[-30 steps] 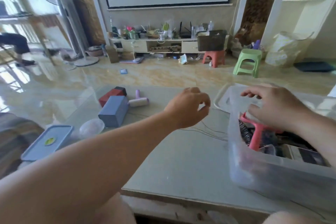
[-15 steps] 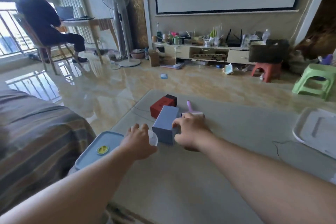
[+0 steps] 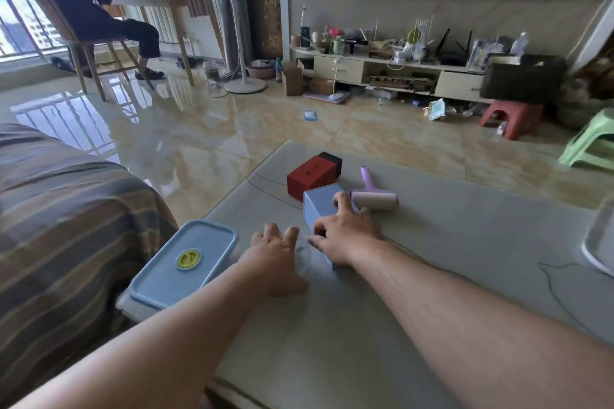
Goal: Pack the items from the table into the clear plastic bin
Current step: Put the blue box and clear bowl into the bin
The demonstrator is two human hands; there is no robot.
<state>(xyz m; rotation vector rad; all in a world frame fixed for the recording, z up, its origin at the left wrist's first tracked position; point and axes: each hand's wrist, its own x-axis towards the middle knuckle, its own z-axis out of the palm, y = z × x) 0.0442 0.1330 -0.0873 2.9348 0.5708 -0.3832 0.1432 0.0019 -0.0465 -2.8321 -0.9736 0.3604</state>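
My right hand (image 3: pixel 342 236) grips the near end of a blue-grey box (image 3: pixel 317 206), fingers over its top and thumb on its left side. To its left, my left hand (image 3: pixel 275 259) lies curled over a clear round bowl (image 3: pixel 305 254), which it mostly hides. A red box with a black end (image 3: pixel 312 176) lies just beyond the blue-grey box. A purple lint roller (image 3: pixel 375 199) lies to the right of the box. A blue-lidded container (image 3: pixel 182 262) sits at the table's left edge. The clear plastic bin is out of view.
The pale bin lid (image 3: pixel 598 242) shows at the right edge of the grey table (image 3: pixel 432 259). A striped sofa (image 3: pixel 66 226) adjoins the table on the left. A person sits on a chair (image 3: pixel 83 43) far across the glossy floor.
The view swung left, away from the bin. Both hands left the bin and reached across to the left end of the table, closing on the blue-grey box and the clear bowl.
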